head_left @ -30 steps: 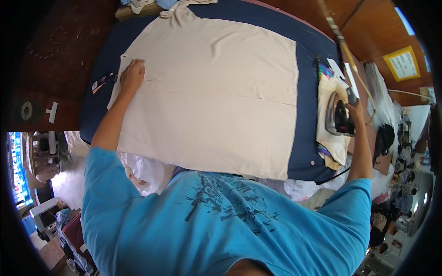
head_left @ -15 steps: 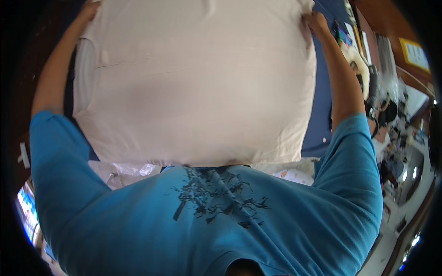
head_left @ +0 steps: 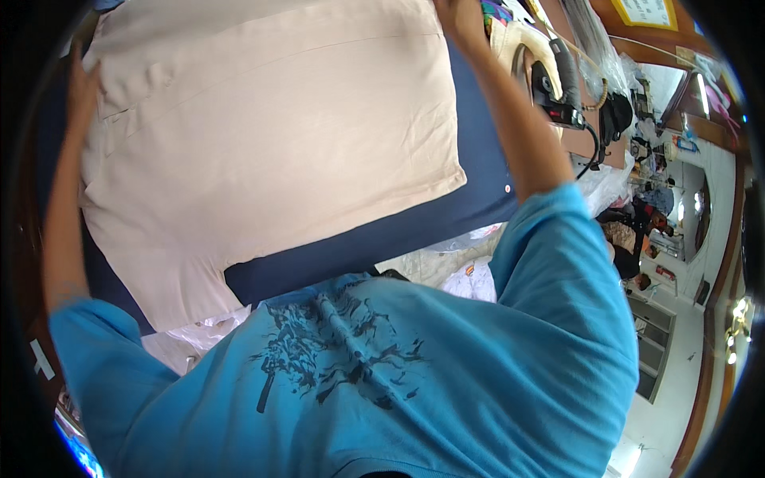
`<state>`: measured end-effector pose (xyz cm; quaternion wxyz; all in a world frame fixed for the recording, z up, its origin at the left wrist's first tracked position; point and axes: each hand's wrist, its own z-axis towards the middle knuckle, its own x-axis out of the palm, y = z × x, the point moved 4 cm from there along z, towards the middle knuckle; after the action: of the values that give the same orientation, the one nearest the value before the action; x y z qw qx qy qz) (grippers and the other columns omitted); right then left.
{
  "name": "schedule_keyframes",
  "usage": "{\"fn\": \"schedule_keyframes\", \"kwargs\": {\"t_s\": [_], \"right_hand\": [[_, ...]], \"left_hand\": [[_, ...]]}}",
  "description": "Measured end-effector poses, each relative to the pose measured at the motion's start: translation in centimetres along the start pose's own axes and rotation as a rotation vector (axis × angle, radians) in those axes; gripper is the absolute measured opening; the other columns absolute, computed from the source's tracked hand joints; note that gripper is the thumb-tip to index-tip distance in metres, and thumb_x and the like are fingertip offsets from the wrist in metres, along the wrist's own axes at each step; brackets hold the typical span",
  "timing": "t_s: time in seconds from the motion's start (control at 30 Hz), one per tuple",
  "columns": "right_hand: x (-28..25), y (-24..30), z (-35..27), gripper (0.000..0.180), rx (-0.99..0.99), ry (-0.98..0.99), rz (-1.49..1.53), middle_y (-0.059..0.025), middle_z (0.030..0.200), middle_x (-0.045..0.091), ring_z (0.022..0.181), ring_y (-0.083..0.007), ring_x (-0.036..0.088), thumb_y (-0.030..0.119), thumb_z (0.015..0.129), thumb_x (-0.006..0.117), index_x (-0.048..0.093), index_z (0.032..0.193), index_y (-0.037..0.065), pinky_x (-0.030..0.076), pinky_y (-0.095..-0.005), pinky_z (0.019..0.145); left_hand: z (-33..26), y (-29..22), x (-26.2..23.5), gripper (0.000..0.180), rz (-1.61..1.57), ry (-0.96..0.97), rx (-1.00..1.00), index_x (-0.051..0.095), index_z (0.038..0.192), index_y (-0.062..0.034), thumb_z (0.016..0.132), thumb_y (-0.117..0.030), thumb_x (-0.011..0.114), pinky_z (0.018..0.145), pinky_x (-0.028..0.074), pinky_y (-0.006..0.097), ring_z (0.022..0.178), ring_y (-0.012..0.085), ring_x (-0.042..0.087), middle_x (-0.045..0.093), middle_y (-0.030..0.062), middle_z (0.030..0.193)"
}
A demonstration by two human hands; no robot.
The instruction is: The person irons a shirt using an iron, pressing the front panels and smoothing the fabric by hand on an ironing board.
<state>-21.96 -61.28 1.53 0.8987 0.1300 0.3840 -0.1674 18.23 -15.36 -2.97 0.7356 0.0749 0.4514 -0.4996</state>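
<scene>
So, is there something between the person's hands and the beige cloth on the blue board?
Nothing visible does. The left hand lies on the left edge of the beige cloth, and the right hand is at its far right corner. The iron stands off to the right, apart from the cloth on the blue board.

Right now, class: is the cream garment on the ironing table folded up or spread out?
Spread out. The cream garment lies opened flat across the navy table cover, with the left hand and right hand at its far corners.

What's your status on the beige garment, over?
Left hand and right hand at far corners of beige cloth garment. Spread on navy board. Black iron parked right.
</scene>
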Motion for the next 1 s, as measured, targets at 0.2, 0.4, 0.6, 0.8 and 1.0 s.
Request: {"fn": "schedule_keyframes", "kwargs": {"t_s": [0.2,0.4,0.6,0.8,1.0], "right_hand": [[-14.7,3.6,-21.3,0.036,0.723,0.306,0.152,-0.016,0.089,0.061,0.079,-0.0304,0.06,0.033,0.084,0.055,0.053,0.105,0.003,0.045,-0.0385,0.069],[-17.6,6.7,-27.2,0.018,0.941,0.418,0.363,-0.0119,0.081,0.059,0.073,-0.026,0.056,0.017,0.082,0.058,0.056,0.093,0.004,0.043,-0.0361,0.067],[-19.4,5.3,-28.0,0.009,0.623,0.129,0.358,-0.0092,0.08,0.059,0.075,-0.0246,0.055,0.012,0.082,0.056,0.058,0.087,0.005,0.042,-0.0343,0.068],[-19.6,6.1,-26.6,0.015,0.391,0.28,0.43,-0.007,0.084,0.061,0.077,-0.0236,0.055,0.012,0.08,0.058,0.063,0.094,0.011,0.042,-0.0337,0.069],[-18.2,3.5,-25.8,0.015,0.644,0.245,0.574,-0.0113,0.072,0.062,0.066,-0.0266,0.059,0.016,0.081,0.059,0.065,0.093,0.01,0.044,-0.0363,0.063]], "left_hand": [[-20.0,-20.0,-7.0,0.037,-0.005,0.408,0.116,0.058,0.112,-0.0102,0.076,-0.014,0.063,0.092,0.035,0.038,0.107,0.0249,0.051,0.058,0.0083,0.113],[-27.3,-29.1,-9.8,0.036,0.001,0.436,-0.073,0.06,0.105,-0.0116,0.071,-0.021,0.067,0.091,0.033,0.038,0.1,0.0227,0.051,0.057,0.0055,0.103],[-28.1,-29.1,-9.7,0.02,0.047,0.391,-0.058,0.06,0.095,-0.0117,0.075,-0.017,0.062,0.092,0.032,0.038,0.098,0.0202,0.052,0.057,0.0026,0.099],[-27.7,-29.2,-9.8,0.013,0.106,0.413,-0.022,0.058,0.089,-0.0116,0.076,-0.014,0.059,0.092,0.032,0.04,0.096,0.0183,0.052,0.057,0.0008,0.098],[-27.0,-28.4,-9.8,0.014,0.176,0.483,0.075,0.057,0.091,-0.0118,0.078,-0.015,0.057,0.091,0.033,0.04,0.094,0.0181,0.053,0.057,0.0008,0.097]]}}
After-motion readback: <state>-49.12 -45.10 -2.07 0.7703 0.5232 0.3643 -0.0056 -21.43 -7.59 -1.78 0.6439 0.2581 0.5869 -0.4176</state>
